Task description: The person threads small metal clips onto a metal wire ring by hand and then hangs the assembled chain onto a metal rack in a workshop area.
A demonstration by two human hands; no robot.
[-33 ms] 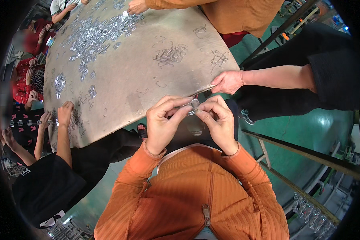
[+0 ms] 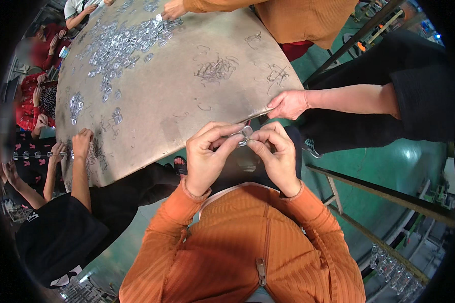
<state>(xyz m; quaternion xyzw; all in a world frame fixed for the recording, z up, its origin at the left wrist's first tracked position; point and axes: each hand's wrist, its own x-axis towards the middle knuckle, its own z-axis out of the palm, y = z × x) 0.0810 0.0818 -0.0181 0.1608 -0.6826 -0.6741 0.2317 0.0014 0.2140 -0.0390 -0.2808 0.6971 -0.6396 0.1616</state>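
Just off the table's near edge, both of my hands are raised in front of my lap. My left hand (image 2: pixel 207 154) is closed, thumb and fingers pinching one side of a small shiny buckle-like piece (image 2: pixel 246 132) with a rounded, see-through or open middle. From the other side my right hand (image 2: pixel 274 154) is closed in a pinch at the same piece's lower edge. Whether a thin wire is between those fingertips is too small to tell. A second glassy or metallic piece (image 2: pixel 246 164) shows faintly below, against my dark trousers.
The brown table (image 2: pixel 151 106) carries a large heap of silver buckle-like pieces (image 2: pixel 121 48) and piles of thin bent wire hooks (image 2: pixel 216 69). Another person's hand (image 2: pixel 288 104) grips the table edge at right. Co-workers' hands (image 2: pixel 82 144) work at left. A metal rail (image 2: pixel 384 194) stands at right.
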